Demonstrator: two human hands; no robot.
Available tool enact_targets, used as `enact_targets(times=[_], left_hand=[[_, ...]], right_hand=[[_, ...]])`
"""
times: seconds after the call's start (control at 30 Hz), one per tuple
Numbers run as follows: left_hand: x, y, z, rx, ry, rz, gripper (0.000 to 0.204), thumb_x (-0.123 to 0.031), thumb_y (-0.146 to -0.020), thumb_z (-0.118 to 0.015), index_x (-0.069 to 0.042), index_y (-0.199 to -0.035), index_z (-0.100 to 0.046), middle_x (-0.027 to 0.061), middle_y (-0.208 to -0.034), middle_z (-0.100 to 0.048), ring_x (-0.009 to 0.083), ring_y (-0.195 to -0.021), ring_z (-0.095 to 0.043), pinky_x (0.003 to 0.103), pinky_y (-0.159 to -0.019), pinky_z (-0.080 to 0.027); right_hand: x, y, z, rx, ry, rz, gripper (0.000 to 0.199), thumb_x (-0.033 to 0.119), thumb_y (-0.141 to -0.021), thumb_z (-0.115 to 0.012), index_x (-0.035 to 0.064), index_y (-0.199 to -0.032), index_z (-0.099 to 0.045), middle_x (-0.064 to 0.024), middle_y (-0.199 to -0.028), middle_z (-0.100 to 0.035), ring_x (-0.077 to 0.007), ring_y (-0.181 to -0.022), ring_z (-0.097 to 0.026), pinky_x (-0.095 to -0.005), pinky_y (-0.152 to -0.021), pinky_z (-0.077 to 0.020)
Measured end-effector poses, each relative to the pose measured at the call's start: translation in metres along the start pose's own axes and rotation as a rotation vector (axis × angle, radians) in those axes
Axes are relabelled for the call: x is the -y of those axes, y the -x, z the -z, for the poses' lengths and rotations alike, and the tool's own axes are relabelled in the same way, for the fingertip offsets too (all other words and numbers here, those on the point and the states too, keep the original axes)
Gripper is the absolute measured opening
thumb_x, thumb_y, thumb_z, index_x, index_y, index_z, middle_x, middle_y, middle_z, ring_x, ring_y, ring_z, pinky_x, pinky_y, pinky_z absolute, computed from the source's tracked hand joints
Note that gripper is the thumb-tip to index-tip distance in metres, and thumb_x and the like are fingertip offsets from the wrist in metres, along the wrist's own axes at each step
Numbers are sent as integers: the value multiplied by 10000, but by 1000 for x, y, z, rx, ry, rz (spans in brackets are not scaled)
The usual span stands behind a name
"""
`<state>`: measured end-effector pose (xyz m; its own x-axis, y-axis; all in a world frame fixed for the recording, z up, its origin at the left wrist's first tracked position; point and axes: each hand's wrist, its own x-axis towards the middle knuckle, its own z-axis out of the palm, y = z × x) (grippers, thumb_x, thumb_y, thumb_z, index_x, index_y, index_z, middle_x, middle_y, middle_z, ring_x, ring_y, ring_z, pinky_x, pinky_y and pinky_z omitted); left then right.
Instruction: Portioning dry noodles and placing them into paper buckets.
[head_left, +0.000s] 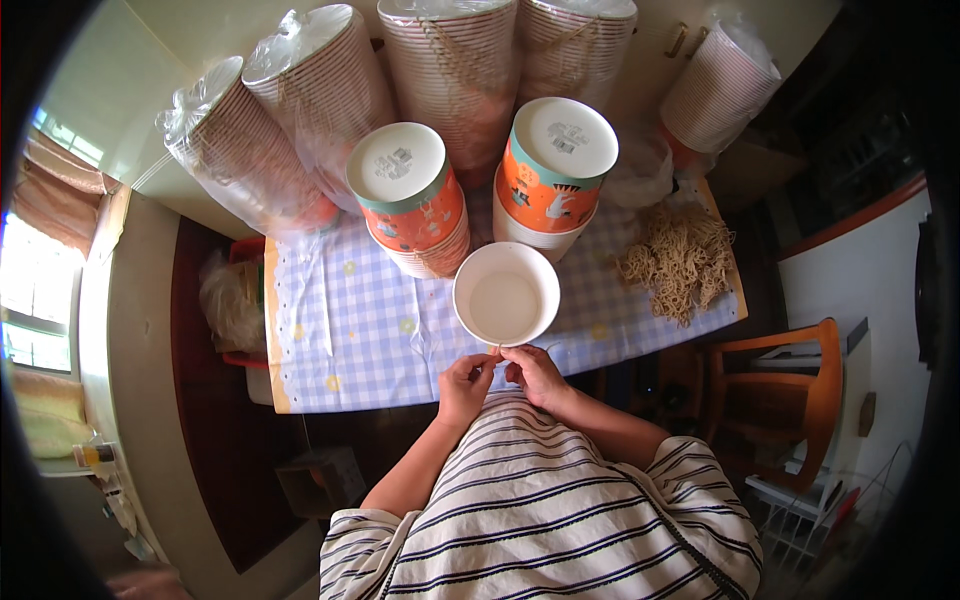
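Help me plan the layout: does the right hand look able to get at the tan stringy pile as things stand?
Probably yes: only blue-checked tablecloth shows between the right hand and the tan stringy pile. The white tub stands left of that path, though the hand looks busy beside the left hand.

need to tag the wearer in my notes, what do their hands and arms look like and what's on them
The left hand and right hand are bare, with no gloves. Both forearms are uncovered; no watch or cable shows on them. The loose, short sleeves are off-white with dark stripes, matching the top.
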<state>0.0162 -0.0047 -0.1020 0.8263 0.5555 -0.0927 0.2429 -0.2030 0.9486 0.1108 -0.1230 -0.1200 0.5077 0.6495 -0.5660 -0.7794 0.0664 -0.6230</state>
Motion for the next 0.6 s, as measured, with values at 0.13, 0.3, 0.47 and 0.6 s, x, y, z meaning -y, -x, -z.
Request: enact_targets(times=[0.13,0.3,0.47,0.6], left_hand=[[8,1,-3,2,231,79,108,-49,-855,-621,38,-914,-646,60,-798,-673,57,-610,-551,216,-557,-458],[6,-2,3,27,435,247,132,-89,-886,-587,33,-925,-621,74,-783,-666,37,-555,-485,187,-500,-400],[9,-4,5,35,507,304,130,-100,-883,-593,21,-927,-617,77,-782,-665,36,-536,-466,181,-481,-373],[8,-4,5,40,569,339,126,-106,-879,-601,8,-930,-617,75,-774,-661,41,-525,-455,181,-478,-368]], right_hand=[[-1,0,-2,-8,3,-55,136,176,-866,-604,64,-922,-657,1,-848,-630,-65,-614,-485,-199,-575,-405],[-7,-4,4,-20,30,38,119,164,-860,-607,69,-919,-647,0,-835,-633,-60,-612,-478,-190,-565,-394],[-11,-3,8,-47,37,65,108,151,-849,-614,72,-918,-639,-10,-831,-637,-61,-607,-469,-187,-554,-383],[-8,2,7,-76,91,97,110,134,-841,-618,48,-911,-619,-18,-824,-638,-68,-602,-486,-195,-546,-394]])
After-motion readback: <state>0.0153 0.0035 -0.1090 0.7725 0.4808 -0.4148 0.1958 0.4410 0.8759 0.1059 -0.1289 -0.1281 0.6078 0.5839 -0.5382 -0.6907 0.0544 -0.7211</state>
